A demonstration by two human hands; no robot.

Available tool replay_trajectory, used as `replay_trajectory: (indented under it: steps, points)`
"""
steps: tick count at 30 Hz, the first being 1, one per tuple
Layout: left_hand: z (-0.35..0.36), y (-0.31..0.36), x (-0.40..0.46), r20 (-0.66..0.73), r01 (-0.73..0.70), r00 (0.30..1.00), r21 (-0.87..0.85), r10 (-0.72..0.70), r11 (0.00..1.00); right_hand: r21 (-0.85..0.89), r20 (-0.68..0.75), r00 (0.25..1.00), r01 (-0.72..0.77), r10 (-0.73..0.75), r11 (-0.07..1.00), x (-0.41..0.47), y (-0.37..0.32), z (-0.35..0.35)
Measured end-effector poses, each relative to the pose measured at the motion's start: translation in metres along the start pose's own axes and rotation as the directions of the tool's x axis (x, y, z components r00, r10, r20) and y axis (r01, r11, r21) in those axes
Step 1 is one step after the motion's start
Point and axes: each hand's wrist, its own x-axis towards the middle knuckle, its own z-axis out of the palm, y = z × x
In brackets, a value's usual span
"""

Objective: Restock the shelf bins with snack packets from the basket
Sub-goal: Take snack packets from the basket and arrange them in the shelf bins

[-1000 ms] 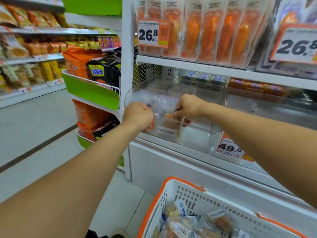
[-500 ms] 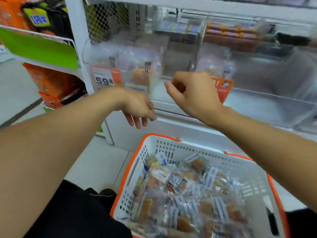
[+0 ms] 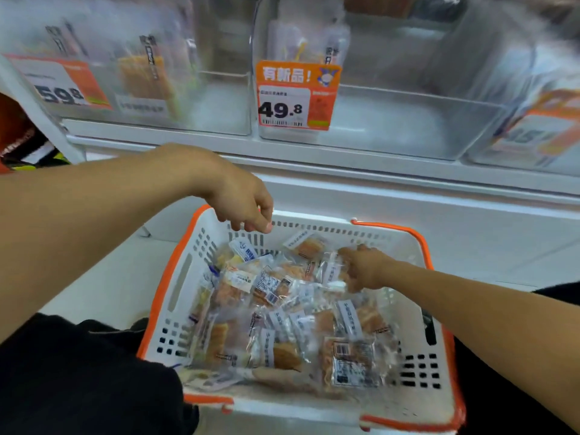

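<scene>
A white basket with an orange rim (image 3: pixel 329 224) sits low in front of me, filled with several clear snack packets (image 3: pixel 276 309) of orange-brown pieces. My right hand (image 3: pixel 364 268) is down in the basket at its far right, fingers curled on a snack packet (image 3: pixel 331 271) at the top of the pile. My left hand (image 3: pixel 241 199) hovers over the far left rim, fingers loosely curled and holding nothing. Above, a clear shelf bin (image 3: pixel 219 111) on the left holds a few upright packets (image 3: pixel 144 76). The middle bin (image 3: pixel 392 127) is nearly bare.
Price tags hang on the bin fronts: 59.8 (image 3: pixel 59 89) on the left, 49.8 (image 3: pixel 296 95) in the middle, a blurred one (image 3: pixel 539 133) at right. The white shelf ledge (image 3: pixel 345 158) runs between bins and basket. Orange and black bags (image 3: pixel 18 133) sit far left.
Both hands have come down from the left bin to the basket. My right hand has dropped into the packets, my left hangs above the rim. My view has tilted downward.
</scene>
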Motion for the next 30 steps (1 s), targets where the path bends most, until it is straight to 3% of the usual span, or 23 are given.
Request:
replay_trajectory:
  steps: [2, 4, 7, 11, 13, 15, 18, 20, 24, 26, 28, 30]
  points:
    - [0.003, 0.004, 0.006, 0.031, 0.012, 0.999, 0.045, -0.013, 0.999, 0.12, -0.065, 0.997, -0.035, 0.043, 0.992, 0.007, 0.001, 0.01]
    - [0.004, 0.007, 0.012, 0.043, 0.009, 0.999, 0.088, -0.013, 0.996, 0.123, -0.042, 0.998, -0.037, 0.042, 0.992, 0.011, -0.001, 0.013]
    - [0.003, 0.014, 0.016, 0.039, 0.008, 0.999, 0.125, -0.013, 0.992, 0.137, -0.005, 0.999, 0.049, -0.048, 0.989, 0.004, -0.012, -0.013]
    - [-0.002, 0.011, 0.012, -0.081, -0.008, 0.997, 0.109, 0.017, 0.994, 0.325, -0.053, 0.972, 0.235, -0.23, 0.916, -0.026, -0.033, -0.1]
    - [-0.008, 0.007, 0.005, -0.146, -0.057, 0.988, -0.018, 0.054, 0.998, 0.372, -0.167, 0.925, 0.381, -0.342, 0.846, -0.051, -0.054, -0.147]
    - [-0.019, -0.002, -0.006, -0.222, -0.123, 0.971, -0.117, 0.095, 0.986, 0.412, -0.401, 0.832, 0.538, -0.384, 0.735, -0.081, -0.079, -0.185]
    - [-0.036, -0.024, -0.025, -0.361, -0.212, 0.929, -0.335, 0.083, 0.918, 0.51, -0.71, 0.668, 0.705, -0.22, 0.493, -0.113, -0.104, -0.221]
    - [-0.044, -0.044, -0.04, -0.457, -0.337, 0.887, -0.537, 0.069, 0.774, 0.52, -0.783, 0.605, 0.764, -0.146, 0.382, -0.122, -0.111, -0.235]
    - [-0.049, -0.08, -0.072, -0.663, -0.516, 0.749, -0.591, -0.009, 0.62, 0.355, -0.792, 0.568, 0.726, -0.223, 0.589, -0.116, -0.147, -0.263]
    - [-0.053, -0.095, -0.084, -0.75, -0.575, 0.65, -0.592, -0.125, 0.565, 0.101, -0.862, 0.419, 0.692, -0.285, 0.714, -0.114, -0.172, -0.287]
    - [-0.057, -0.113, -0.092, -0.837, -0.61, 0.424, -0.546, -0.346, 0.574, -0.08, -0.893, 0.286, 0.661, -0.348, 0.746, -0.11, -0.195, -0.314]
    - [-0.059, -0.131, -0.097, -0.802, -0.554, 0.174, -0.56, -0.572, 0.616, -0.155, -0.892, 0.241, 0.632, -0.383, 0.759, -0.101, -0.214, -0.34]
